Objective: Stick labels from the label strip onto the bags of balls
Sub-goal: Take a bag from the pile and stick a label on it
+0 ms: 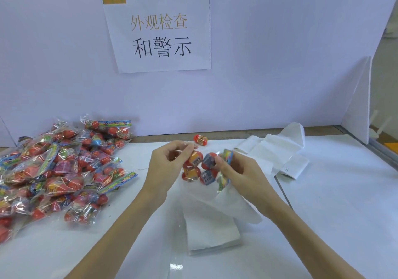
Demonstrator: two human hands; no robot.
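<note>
Label strip [212, 224]: white, folded, lying near centre on table [323, 214], partly under right forearm. Above it, bag of balls [199, 168] held off table between both hands. Left hand [170, 162] pinching bag's left top edge; right hand [237, 168] gripping colourful header end. No label visible on fingers. Risks: slick film slipping from pinch, label creasing over ball bumps, forearm dragging strip. Left: pile of bags [53, 171]. Far right: loose backing paper [273, 151]. Far centre: stray ball [200, 139]; wall sign [159, 30].
</note>
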